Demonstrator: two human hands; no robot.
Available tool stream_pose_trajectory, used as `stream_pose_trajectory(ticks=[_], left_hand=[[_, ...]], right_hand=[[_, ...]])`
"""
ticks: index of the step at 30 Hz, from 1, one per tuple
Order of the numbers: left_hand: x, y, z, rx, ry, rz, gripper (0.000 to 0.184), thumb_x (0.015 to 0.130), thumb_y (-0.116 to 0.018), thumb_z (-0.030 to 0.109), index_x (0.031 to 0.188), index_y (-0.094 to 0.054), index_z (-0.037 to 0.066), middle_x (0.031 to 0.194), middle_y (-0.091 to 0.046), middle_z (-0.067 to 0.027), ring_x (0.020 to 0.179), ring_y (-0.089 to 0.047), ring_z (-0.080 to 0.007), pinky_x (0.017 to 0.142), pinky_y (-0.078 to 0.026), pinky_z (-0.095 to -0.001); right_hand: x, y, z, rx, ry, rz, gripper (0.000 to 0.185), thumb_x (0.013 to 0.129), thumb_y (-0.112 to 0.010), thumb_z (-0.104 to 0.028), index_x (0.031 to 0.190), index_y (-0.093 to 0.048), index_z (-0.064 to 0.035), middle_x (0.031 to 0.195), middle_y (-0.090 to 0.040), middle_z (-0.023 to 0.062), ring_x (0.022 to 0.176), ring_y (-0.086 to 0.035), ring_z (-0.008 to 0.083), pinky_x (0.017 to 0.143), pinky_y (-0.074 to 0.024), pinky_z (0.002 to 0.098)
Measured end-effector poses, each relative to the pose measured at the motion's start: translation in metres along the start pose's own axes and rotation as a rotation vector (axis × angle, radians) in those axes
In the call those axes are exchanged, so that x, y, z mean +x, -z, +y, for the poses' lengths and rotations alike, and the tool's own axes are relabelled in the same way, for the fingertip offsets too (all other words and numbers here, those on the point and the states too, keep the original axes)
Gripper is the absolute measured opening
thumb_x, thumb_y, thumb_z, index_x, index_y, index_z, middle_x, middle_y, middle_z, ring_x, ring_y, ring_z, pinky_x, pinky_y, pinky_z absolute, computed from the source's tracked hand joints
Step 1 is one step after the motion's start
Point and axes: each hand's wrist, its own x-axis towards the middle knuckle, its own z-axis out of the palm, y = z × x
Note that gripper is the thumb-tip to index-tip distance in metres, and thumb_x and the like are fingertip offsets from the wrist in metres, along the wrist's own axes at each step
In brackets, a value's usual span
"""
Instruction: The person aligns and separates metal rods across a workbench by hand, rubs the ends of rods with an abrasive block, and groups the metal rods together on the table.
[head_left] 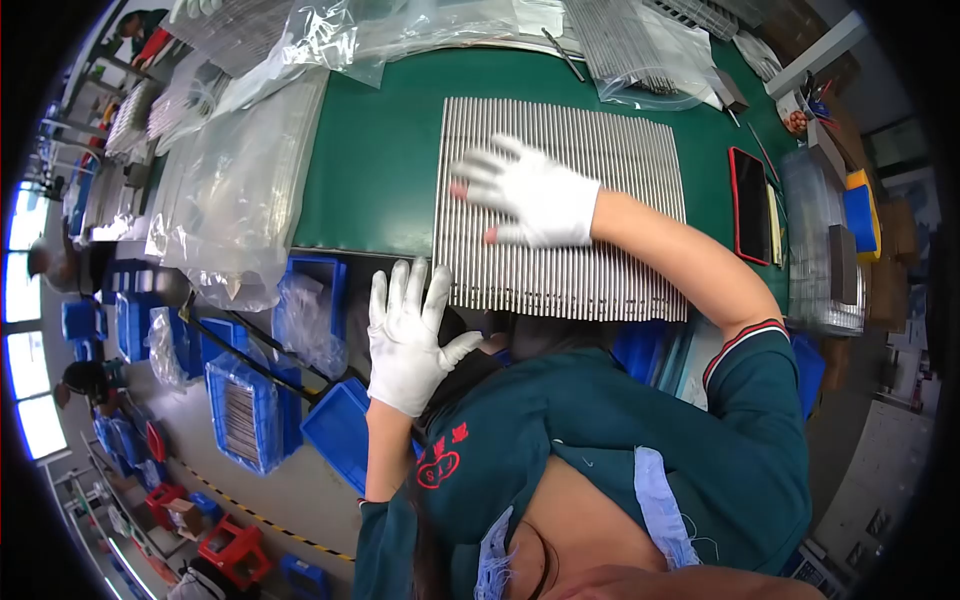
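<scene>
A wide row of thin silvery metal rods [600, 270] lies side by side on the green table, their near ends reaching the table's front edge. My right hand [545, 200], in a white glove, is stretched flat over the upper left part of the rods. Its fingers are spread and point left; bare tips of the thumb and a finger show. My left hand [408, 340], also white-gloved, is by the table's front edge, just left of the rods' lower left corner. Its fingers point up and spread apart, with nothing held.
Clear plastic bags [235, 170] lie at the table's left, and more bagged rods [625, 50] at the back. A red-edged phone [750, 205] lies on the right. Blue bins [245, 410] stand on the floor at left. Other people are in the background at left.
</scene>
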Motion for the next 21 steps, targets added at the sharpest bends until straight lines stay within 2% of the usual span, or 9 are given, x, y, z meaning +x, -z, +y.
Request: stream_pose_trajectory(ticks=[1, 4, 5, 9, 12, 15, 18, 19, 21], left_hand=[[-0.002, -0.001, 0.000, -0.018, -0.011, 0.006, 0.085, 0.079, -0.070, 0.055, 0.144, -0.044, 0.005, 0.144, -0.046, -0.0235, 0.138, -0.039, -0.0412, 0.118, -0.020, -0.0557], [-0.007, -0.005, -0.001, -0.045, -0.039, 0.034, 0.085, 0.079, -0.070, 0.053, 0.145, -0.044, 0.007, 0.143, -0.048, -0.0213, 0.137, -0.041, -0.0403, 0.119, -0.021, -0.0552], [-0.007, -0.006, -0.001, -0.048, -0.030, 0.028, 0.084, 0.080, -0.069, 0.054, 0.145, -0.044, 0.007, 0.144, -0.047, -0.0210, 0.137, -0.040, -0.0403, 0.119, -0.021, -0.0552], [-0.006, -0.005, -0.003, -0.051, -0.019, 0.024, 0.082, 0.083, -0.065, 0.056, 0.146, -0.044, 0.008, 0.146, -0.046, -0.0191, 0.137, -0.040, -0.0402, 0.118, -0.021, -0.0548], [-0.008, -0.004, -0.006, -0.033, -0.042, 0.011, 0.085, 0.084, -0.063, 0.060, 0.147, -0.043, 0.006, 0.147, -0.044, -0.0214, 0.137, -0.039, -0.0420, 0.118, -0.023, -0.0544], [-0.010, -0.005, -0.013, -0.124, 0.039, 0.230, 0.091, 0.084, -0.058, 0.066, 0.147, -0.041, 0.003, 0.149, -0.041, -0.0246, 0.137, -0.038, -0.0444, 0.117, -0.025, -0.0545], [-0.013, -0.002, -0.027, -0.141, 0.119, 0.297, 0.098, 0.080, -0.059, 0.071, 0.149, -0.038, 0.004, 0.151, -0.038, -0.0249, 0.140, -0.035, -0.0445, 0.118, -0.022, -0.0548], [-0.013, -0.001, -0.031, -0.121, 0.124, 0.296, 0.099, 0.080, -0.059, 0.071, 0.149, -0.038, 0.004, 0.151, -0.038, -0.0248, 0.140, -0.035, -0.0445, 0.118, -0.022, -0.0549], [-0.011, 0.001, -0.034, -0.087, 0.103, 0.296, 0.099, 0.080, -0.058, 0.071, 0.150, -0.036, 0.004, 0.151, -0.039, -0.0242, 0.140, -0.035, -0.0442, 0.117, -0.022, -0.0560]], right_hand=[[-0.001, -0.001, -0.021, 0.053, 0.158, 0.001, 0.074, 0.097, -0.034, -0.062, 0.148, -0.043, -0.0094, 0.153, -0.041, 0.0180, 0.144, -0.036, 0.0332, 0.121, -0.0190, 0.0516], [0.011, -0.002, -0.020, 0.119, 0.230, -0.010, 0.072, 0.097, -0.034, -0.060, 0.147, -0.044, -0.0090, 0.151, -0.044, 0.0155, 0.142, -0.039, 0.0311, 0.121, -0.0204, 0.0521], [0.018, 0.001, -0.003, 0.043, 0.103, -0.027, 0.066, 0.100, -0.036, -0.056, 0.149, -0.043, -0.0117, 0.154, -0.041, 0.0103, 0.145, -0.035, 0.0268, 0.122, -0.0181, 0.0491], [0.043, -0.012, 0.056, -0.048, -0.272, 0.032, 0.070, 0.100, -0.032, -0.059, 0.150, -0.041, -0.0101, 0.156, -0.039, 0.0108, 0.145, -0.033, 0.0274, 0.120, -0.0191, 0.0483], [0.033, -0.008, 0.023, -0.067, -0.098, 0.033, 0.068, 0.100, -0.035, -0.055, 0.149, -0.041, -0.0084, 0.154, -0.040, 0.0166, 0.145, -0.034, 0.0319, 0.121, -0.0180, 0.0506], [-0.001, 0.000, -0.042, 0.134, 0.168, -0.009, 0.067, 0.095, -0.044, -0.054, 0.144, -0.047, -0.0084, 0.153, -0.042, 0.0163, 0.142, -0.037, 0.0330, 0.121, -0.0167, 0.0548], [-0.033, 0.014, -0.089, 0.358, 0.372, -0.145, 0.062, 0.093, -0.053, -0.046, 0.142, -0.049, -0.0090, 0.147, -0.047, 0.0165, 0.139, -0.041, 0.0314, 0.119, -0.0228, 0.0538], [-0.041, 0.010, -0.096, 0.452, 0.405, -0.098, 0.056, 0.097, -0.050, -0.044, 0.140, -0.050, -0.0084, 0.142, -0.051, 0.0167, 0.132, -0.047, 0.0361, 0.114, -0.0315, 0.0523], [-0.051, 0.031, -0.082, 0.785, 0.178, 0.082, 0.051, 0.100, -0.046, -0.042, 0.138, -0.049, -0.0070, 0.138, -0.053, 0.0195, 0.124, -0.051, 0.0410, 0.107, -0.0398, 0.0513]])
